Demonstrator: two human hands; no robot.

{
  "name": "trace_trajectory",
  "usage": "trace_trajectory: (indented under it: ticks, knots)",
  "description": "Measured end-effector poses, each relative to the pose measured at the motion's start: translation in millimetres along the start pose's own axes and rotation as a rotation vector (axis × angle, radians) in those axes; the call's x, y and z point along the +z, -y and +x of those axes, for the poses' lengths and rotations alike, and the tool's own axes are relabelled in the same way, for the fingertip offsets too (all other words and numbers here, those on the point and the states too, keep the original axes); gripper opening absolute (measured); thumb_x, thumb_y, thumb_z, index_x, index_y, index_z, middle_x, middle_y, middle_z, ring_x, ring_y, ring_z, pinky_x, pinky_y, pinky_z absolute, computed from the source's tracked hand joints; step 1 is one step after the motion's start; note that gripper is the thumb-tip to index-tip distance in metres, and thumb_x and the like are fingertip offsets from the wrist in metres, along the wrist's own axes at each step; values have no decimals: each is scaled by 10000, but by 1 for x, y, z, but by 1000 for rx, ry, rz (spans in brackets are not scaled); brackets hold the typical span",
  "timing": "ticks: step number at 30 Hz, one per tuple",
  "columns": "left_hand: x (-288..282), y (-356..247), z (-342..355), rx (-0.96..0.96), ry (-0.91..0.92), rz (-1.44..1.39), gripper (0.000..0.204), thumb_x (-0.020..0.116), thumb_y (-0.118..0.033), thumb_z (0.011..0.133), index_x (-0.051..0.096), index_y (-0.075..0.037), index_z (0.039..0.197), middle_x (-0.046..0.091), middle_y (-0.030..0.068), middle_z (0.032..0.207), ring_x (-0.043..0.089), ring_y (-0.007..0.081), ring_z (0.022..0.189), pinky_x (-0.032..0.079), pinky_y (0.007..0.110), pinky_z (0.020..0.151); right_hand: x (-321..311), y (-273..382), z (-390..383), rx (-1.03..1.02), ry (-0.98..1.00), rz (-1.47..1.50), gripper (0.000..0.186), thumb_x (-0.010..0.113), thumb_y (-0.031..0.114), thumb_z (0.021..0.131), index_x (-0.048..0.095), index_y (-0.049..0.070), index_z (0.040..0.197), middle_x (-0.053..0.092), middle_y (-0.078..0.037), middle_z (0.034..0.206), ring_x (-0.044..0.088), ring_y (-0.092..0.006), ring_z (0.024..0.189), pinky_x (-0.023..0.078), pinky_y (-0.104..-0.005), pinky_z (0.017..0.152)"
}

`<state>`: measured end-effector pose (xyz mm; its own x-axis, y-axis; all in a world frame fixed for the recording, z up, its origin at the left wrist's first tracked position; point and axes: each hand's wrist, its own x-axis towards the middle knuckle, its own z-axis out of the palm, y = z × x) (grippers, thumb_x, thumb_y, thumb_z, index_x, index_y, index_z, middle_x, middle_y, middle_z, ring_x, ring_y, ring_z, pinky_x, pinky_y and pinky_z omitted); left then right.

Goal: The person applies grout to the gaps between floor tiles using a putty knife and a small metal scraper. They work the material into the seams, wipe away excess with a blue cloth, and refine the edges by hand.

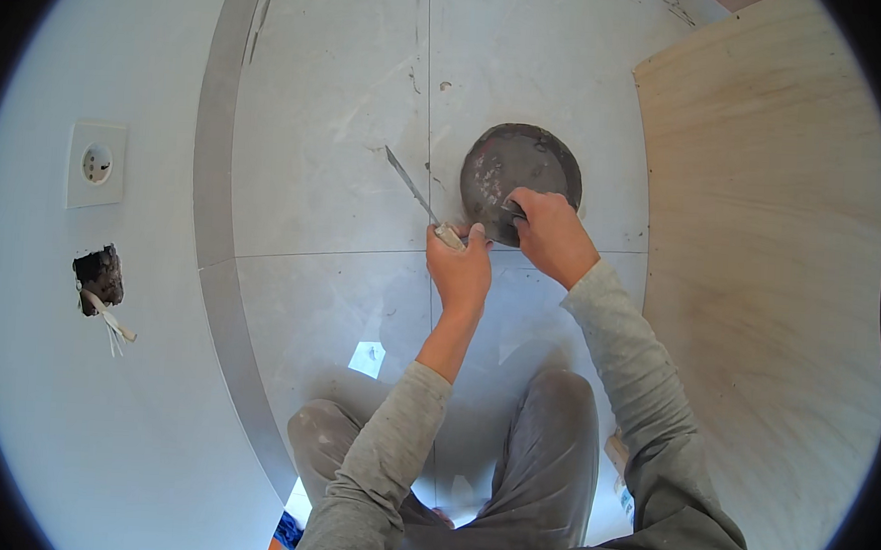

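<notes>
Head view shows the left hand (459, 266) closed on a putty knife (417, 194) while the right hand (552, 233) grips the dark round bowl (519, 170) on the tiled floor (326, 169), seemingly loading filler, so the blade likely needs dipping into the bowl.

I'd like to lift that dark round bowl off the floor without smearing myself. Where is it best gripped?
Grip the bowl by its far rim, from above. It sits mouth up on the tile floor, and the right hand with the left hand's putty knife crowd the near edge.
</notes>
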<state>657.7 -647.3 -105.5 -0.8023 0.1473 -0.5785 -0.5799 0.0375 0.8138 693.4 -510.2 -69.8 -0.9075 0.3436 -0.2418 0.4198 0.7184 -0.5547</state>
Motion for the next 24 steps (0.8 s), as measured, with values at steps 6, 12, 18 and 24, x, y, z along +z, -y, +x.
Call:
trace_trajectory:
  ticks: [6,12,18,24]
  knots:
    - [-7,1,5,-122,23,-88,239,679,-28,943,451,10,1009,576,132,976,689,232,877,636,367,825,-1,1,10,2,130,65,251,642,6,834,643,-30,1082,685,-263,1015,614,-463,1056,491,-525,890]
    - [-11,1,7,-155,59,-72,246,693,-35,939,462,-3,1017,575,121,992,684,226,867,631,367,817,-15,-14,19,80,340,211,284,659,43,857,644,-29,1131,704,-218,1010,663,-372,927,514,-426,853]
    - [-20,-1,6,-143,52,-76,235,688,-100,956,522,27,1062,651,107,950,690,184,817,590,323,737,-20,-14,4,258,433,810,236,595,-20,946,647,-23,1176,687,-21,975,615,-69,876,517,-265,804]
    - [-86,-25,-18,40,-13,357,240,625,-192,1001,540,21,1072,622,92,859,651,178,802,532,349,684,-11,-13,-29,324,196,1178,272,595,-17,957,643,-12,1225,695,-21,1044,626,-73,924,511,-253,852]
